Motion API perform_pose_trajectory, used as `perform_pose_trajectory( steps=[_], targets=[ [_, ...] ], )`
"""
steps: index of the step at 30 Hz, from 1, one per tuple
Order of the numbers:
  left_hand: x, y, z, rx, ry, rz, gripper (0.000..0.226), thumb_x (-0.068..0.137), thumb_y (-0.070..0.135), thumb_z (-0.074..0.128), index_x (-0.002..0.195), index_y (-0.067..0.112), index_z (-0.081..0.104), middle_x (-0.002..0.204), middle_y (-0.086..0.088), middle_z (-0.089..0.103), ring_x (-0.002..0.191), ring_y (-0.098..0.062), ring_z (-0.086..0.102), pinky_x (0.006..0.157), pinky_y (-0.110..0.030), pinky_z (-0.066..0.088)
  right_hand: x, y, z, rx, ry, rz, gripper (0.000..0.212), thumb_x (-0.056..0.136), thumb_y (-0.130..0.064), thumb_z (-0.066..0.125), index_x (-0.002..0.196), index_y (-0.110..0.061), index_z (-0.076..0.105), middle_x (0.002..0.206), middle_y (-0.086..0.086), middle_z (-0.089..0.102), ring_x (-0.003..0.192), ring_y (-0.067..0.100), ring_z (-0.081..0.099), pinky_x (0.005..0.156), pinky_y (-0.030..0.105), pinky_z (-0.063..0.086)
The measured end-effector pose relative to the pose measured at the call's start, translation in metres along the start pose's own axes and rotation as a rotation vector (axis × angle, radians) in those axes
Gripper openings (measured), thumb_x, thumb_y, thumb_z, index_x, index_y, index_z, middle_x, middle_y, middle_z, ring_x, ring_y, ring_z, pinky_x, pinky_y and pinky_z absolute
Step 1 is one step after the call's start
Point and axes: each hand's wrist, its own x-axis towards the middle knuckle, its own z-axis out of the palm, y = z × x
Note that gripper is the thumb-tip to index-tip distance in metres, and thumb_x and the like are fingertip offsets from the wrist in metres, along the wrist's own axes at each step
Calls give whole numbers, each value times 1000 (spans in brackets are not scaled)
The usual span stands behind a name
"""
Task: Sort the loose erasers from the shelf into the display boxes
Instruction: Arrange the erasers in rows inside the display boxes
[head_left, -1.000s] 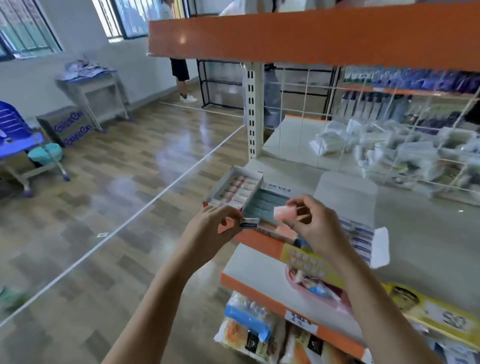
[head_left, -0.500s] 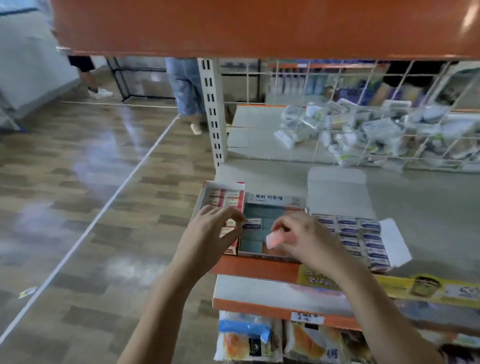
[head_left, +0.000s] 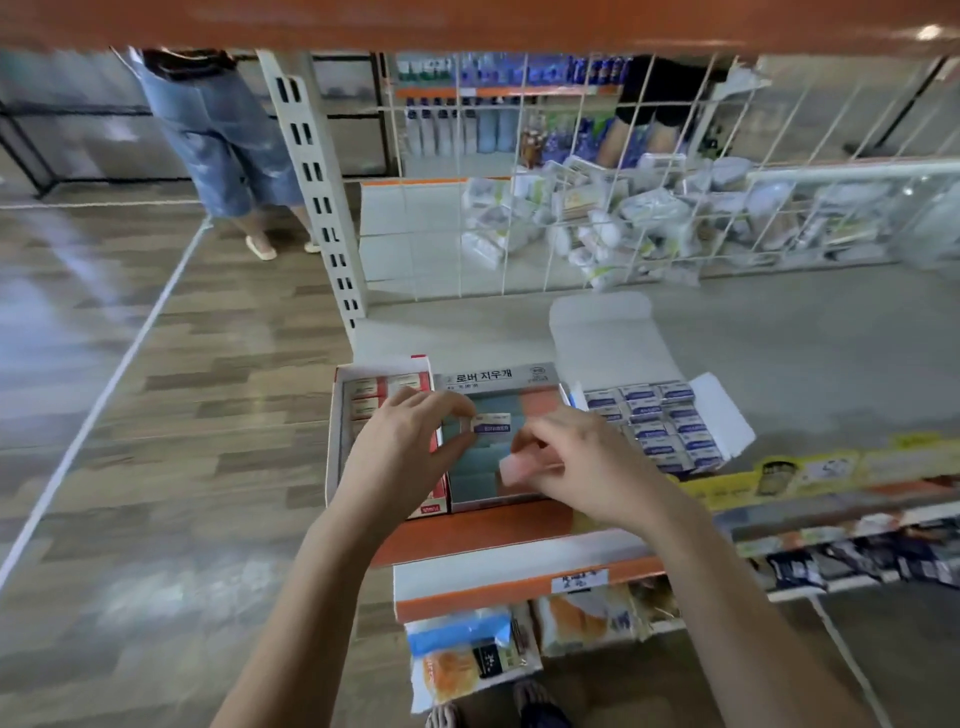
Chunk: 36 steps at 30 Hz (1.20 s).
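Red-edged display box (head_left: 384, 410) at far left on shelf (head_left: 779, 353), partly under left hand (head_left: 402, 447). Left hand fingers narrow, thumb and forefinger pinch white eraser with blue label (head_left: 492, 422), just beyond fingertips, above middle box (head_left: 498, 384). Right hand (head_left: 582, 462) fingers curled, hold pink eraser (head_left: 517, 467) at fingertips, low over same box. Right of its fingers, open box of blue-labelled erasers (head_left: 654, 426), lid flap up.

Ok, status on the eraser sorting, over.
Left hand pinches white-sleeved eraser; right hand holds pink eraser. Both over middle display box. Nothing in the way.
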Motion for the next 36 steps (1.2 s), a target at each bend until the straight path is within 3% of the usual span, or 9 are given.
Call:
perform_pose_trajectory(
  steps=[6, 12, 16, 19, 22, 27, 36],
  targets=[
    [3, -1, 5, 5, -17, -8, 15, 82, 26, 68, 95, 22, 65, 90, 20, 59, 89, -11, 48, 69, -27, 39, -3, 8, 1, -34, -74, -9, 22, 89, -29, 54, 107, -20, 62, 108, -8, 57, 108, 4, 42, 92, 21, 32],
    [7, 0, 5, 13, -41, -20, 15, 83, 27, 67, 97, 22, 65, 91, 15, 61, 89, -13, 50, 70, -30, 43, 1, 11, -7, -14, -162, -31, 23, 92, -21, 51, 110, -20, 66, 111, -8, 58, 110, 7, 40, 80, 11, 22],
    [8, 0, 6, 19, -46, -26, 15, 83, 27, 67, 97, 22, 64, 95, 10, 65, 90, -12, 49, 70, -27, 40, 3, 14, -7, -14, -189, 2, 26, 90, -21, 53, 114, -21, 61, 113, -7, 54, 105, 3, 39, 77, 13, 24],
    [8, 1, 6, 13, -46, -30, 15, 83, 27, 67, 96, 22, 64, 88, 16, 57, 88, -13, 49, 70, -28, 41, 4, 14, -7, -42, -189, 23, 25, 90, -22, 54, 114, -19, 60, 111, -5, 53, 100, 5, 42, 74, 16, 27],
    [8, 0, 6, 12, -52, -29, 14, 82, 26, 68, 95, 21, 65, 87, 20, 53, 89, -14, 51, 71, -29, 43, 8, 10, -4, -35, -188, 17, 23, 91, -23, 54, 113, -20, 60, 111, -4, 54, 90, 5, 45, 62, 12, 30],
    [8, -2, 6, 6, -47, -21, 12, 81, 25, 69, 92, 22, 64, 87, 23, 53, 86, -16, 52, 70, -31, 43, 13, 5, 6, -27, -144, -2, 20, 92, -21, 55, 109, -17, 63, 106, -2, 56, 97, 13, 55, 78, 20, 40],
    [7, -3, 9, 10, -54, -14, 14, 82, 25, 68, 94, 22, 65, 86, 20, 54, 87, -14, 51, 69, -30, 43, 15, 2, 15, -87, -35, 8, 14, 90, -23, 56, 96, -19, 68, 98, -3, 59, 97, 16, 53, 76, 29, 46]
  ],
)
